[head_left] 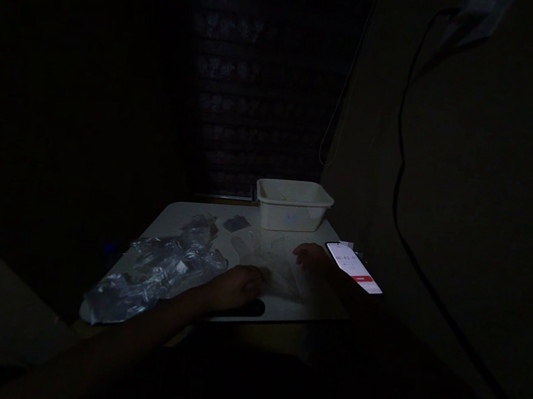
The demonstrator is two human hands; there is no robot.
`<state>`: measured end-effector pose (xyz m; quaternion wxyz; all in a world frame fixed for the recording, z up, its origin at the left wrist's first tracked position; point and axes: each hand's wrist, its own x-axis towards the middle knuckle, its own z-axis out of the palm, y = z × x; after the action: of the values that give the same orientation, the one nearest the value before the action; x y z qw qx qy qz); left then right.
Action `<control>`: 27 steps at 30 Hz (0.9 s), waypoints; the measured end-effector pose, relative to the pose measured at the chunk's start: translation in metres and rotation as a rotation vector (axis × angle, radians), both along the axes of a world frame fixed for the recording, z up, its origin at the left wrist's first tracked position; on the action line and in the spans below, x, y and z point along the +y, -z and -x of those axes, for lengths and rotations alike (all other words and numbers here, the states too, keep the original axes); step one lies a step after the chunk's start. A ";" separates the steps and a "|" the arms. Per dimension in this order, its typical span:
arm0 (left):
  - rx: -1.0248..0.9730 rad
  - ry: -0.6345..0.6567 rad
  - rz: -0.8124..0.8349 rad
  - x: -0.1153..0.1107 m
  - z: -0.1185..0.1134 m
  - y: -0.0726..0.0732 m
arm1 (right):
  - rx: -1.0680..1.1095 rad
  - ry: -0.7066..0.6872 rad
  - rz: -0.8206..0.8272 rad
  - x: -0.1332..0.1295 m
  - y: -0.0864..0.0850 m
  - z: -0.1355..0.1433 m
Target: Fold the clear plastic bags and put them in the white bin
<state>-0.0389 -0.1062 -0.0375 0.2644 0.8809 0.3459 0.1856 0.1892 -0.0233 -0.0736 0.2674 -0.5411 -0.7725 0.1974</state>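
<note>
The scene is very dark. My left hand (238, 286) rests low over the front of the white tabletop (239, 210), its fingers curled in; whatever it may hold is hidden. Just under it, a black rounded object (257, 307) lies at the table's front edge. On the right, my right hand (310, 257) is above the tabletop with its fingers partly bent, too dim to tell what they touch. Faint small specks (272, 244) are scattered between the hands. Crumpled clear plastic (159, 270) covers the table's left side.
A white plastic tub (291, 217) stands at the back right of the table. Left of it lies a small dark flat packet (236, 223). A phone with a lit screen (355, 267) is at the right edge. A black cable (399, 173) hangs along the right wall.
</note>
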 end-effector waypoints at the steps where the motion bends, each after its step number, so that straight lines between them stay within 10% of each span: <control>1: -0.059 -0.055 0.028 0.005 0.000 -0.001 | 0.031 -0.013 0.016 0.001 0.000 0.000; 12: -0.733 -0.522 0.416 0.051 -0.003 -0.014 | 0.494 -0.270 0.465 0.000 -0.009 -0.003; 16: -0.900 -0.646 0.585 0.060 -0.004 -0.012 | 0.420 -0.096 0.418 -0.007 -0.015 0.008; 21: -0.802 -0.819 0.632 0.062 0.010 -0.002 | 0.276 0.072 0.380 -0.009 -0.014 0.025; 27: -0.490 -0.877 0.281 0.059 0.025 0.007 | 0.148 0.058 0.234 -0.002 -0.002 0.023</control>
<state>-0.0636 -0.0471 -0.0446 0.3509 0.5399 0.6320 0.4312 0.1663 -0.0254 -0.0712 0.2642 -0.5749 -0.7063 0.3176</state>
